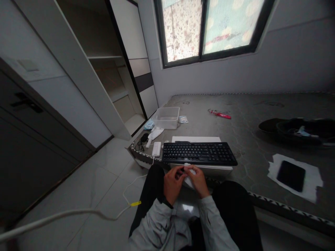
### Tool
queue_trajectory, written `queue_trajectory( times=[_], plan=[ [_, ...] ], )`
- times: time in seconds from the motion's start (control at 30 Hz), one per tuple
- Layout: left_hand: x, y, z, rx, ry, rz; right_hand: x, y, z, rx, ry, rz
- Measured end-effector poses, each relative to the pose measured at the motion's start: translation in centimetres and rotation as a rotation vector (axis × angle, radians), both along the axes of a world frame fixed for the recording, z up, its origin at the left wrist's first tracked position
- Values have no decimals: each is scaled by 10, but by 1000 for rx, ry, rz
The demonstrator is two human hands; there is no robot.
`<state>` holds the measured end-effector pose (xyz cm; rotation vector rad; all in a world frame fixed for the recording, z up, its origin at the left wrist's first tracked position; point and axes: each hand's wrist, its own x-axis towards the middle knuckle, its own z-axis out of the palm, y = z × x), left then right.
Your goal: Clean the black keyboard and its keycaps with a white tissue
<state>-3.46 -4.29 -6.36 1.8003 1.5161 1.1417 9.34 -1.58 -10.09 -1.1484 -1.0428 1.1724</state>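
In front of the keyboard, my two hands meet at the fingertips. My right hand (198, 182) is closed on a crumpled white tissue (189, 182), which shows below the fingers and a little above them. My left hand (172, 184) is curled in a pinch against the right fingertips; what lies in its grip is hidden. Just beyond the hands lies a black keyboard (197, 152), resting on a white box (216, 168) near the bed's front edge.
Left of the keyboard are a white power strip (156, 149), a black cable (142, 140) and a clear plastic bin (167, 118). A red-wrapped item (220, 114) lies farther back. At right, a phone (291, 175) rests on white paper, with a black bag (306, 132) behind. A white cord (86, 211) crosses the left side.
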Motion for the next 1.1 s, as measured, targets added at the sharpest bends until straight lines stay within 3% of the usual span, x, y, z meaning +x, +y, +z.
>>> queue_trajectory(
  times=[0.33,0.63,0.9,1.1],
  plan=[
    [-6,1,0,-44,-227,57,-5,-5,2,-35,100,101],
    [-8,5,-3,-80,-315,66,5,-3,-1,-48,205,-4],
    [-9,9,-12,-145,-467,20,1,-1,2,66,-123,49],
    [-12,16,-21,-197,-531,38,-2,3,-4,55,-192,48]
  ],
)
